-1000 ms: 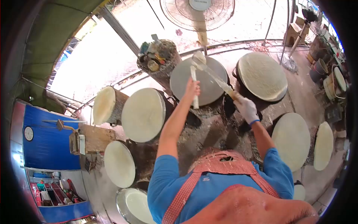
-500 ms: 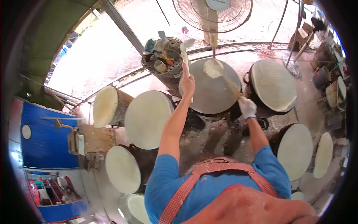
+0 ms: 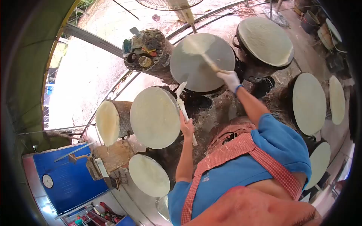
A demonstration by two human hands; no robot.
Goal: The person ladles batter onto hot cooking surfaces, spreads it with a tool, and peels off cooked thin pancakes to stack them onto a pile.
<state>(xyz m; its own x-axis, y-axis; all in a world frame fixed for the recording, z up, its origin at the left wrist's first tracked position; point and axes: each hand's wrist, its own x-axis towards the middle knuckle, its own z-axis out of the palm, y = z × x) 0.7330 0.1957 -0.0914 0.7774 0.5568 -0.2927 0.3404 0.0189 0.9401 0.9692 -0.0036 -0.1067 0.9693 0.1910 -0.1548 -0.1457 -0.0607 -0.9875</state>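
Observation:
My left hand (image 3: 186,127) is closed round a long white spatula (image 3: 181,102) coated in pale batter, its blade pointing up and away. That hand is just right of a large round griddle covered by a pale sheet (image 3: 155,117). My right hand (image 3: 230,79), in a white glove, grips the wooden handle of a spreader (image 3: 209,62) over the centre griddle (image 3: 188,77). Pale batter (image 3: 197,44) lies spread across the griddle's far part, and the grey metal shows nearer me. The spreader's head is blurred against the batter.
Another griddle with a pale sheet (image 3: 266,40) stands at the upper right, and several more rounds ring me on both sides. A drum (image 3: 160,41) holding jars and cloths stands at the upper left. A fan (image 3: 171,3) stands beyond the centre griddle.
My left hand and spatula have come back from beside the centre griddle, toward me. The batter, a small lump before, now covers the griddle's far part. The view has turned and shifted.

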